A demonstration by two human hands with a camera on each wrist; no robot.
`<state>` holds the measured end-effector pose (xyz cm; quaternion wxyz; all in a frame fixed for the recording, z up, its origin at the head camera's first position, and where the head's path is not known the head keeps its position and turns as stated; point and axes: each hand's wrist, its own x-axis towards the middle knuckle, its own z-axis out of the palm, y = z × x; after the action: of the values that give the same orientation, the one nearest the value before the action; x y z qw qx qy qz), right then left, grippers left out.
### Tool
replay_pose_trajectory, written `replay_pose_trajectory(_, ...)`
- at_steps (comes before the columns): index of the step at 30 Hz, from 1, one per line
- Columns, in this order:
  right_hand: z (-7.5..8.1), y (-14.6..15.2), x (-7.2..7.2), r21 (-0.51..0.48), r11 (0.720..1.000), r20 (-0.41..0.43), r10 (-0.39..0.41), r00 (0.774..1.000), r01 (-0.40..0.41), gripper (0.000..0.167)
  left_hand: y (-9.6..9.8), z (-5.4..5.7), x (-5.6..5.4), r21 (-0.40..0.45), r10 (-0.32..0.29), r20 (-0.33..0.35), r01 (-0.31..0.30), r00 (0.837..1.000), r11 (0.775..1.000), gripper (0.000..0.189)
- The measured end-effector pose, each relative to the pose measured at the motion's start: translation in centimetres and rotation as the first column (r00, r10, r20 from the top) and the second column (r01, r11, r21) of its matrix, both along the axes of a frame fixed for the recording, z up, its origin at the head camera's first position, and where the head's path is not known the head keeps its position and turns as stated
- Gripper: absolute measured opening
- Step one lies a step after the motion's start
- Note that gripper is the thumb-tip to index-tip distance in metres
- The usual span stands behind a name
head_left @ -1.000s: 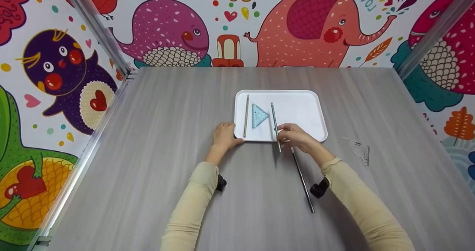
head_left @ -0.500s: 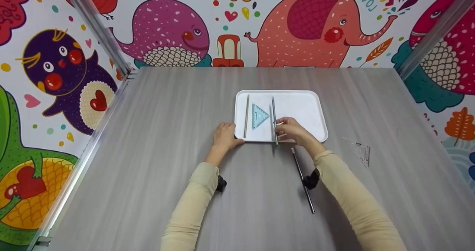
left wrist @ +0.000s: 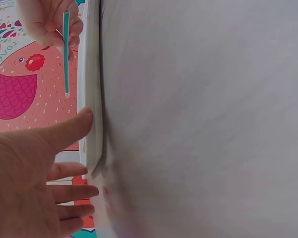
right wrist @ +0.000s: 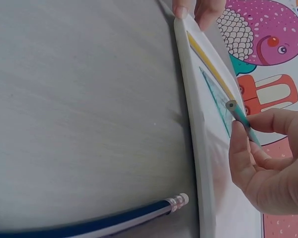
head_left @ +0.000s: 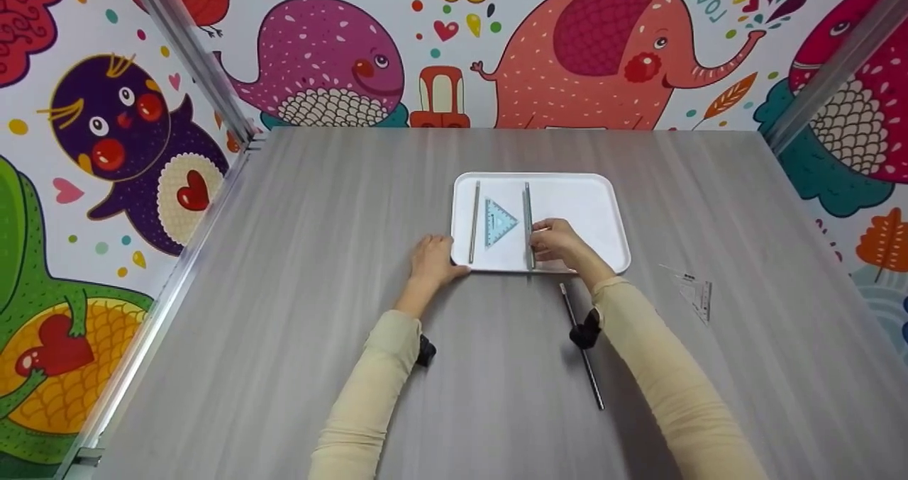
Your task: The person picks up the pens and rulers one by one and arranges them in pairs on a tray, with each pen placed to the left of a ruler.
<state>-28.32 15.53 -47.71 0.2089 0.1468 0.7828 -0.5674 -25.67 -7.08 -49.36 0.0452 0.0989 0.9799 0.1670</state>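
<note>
Teal pencil [left wrist: 66,59] hangs at mid-frame over the tray [head_left: 582,210], pinched between the thumb and fingers of the right hand [head_left: 557,242]. Nearest, below centre right, a navy pencil [right wrist: 114,218] lies on the table [head_left: 284,324]. Farther up, at right, lies a clear set square [head_left: 700,296]. Near centre, the left hand [head_left: 431,257], fingers extended, touches the tray's near-left corner. Inside the tray's left half lie a blue set square [head_left: 499,222] and, left of it, a yellow pencil [right wrist: 211,64].

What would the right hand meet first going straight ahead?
Past the held pencil, the right hand would likely meet the blue set square first, though the hand's height above the tray is unclear.
</note>
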Motion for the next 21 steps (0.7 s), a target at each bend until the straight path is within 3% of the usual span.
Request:
replay_pose_trajectory(9, -0.8, -0.1, -0.9, -0.033, 0.998, -0.023, -0.062, 0.998, 0.062, 0.041, 0.0, 0.2, 0.2, -0.017, -0.012, -0.038, 0.011, 0.999, 1.000, 0.055)
replay_pose_trajectory(21, -1.1, -0.2, -1.1, 0.043, 0.997, -0.034, -0.059, 0.998, 0.060, 0.040, -0.2, 0.4, 0.2, 0.005, -0.012, -0.016, 0.013, 1.000, 1.000, 0.056)
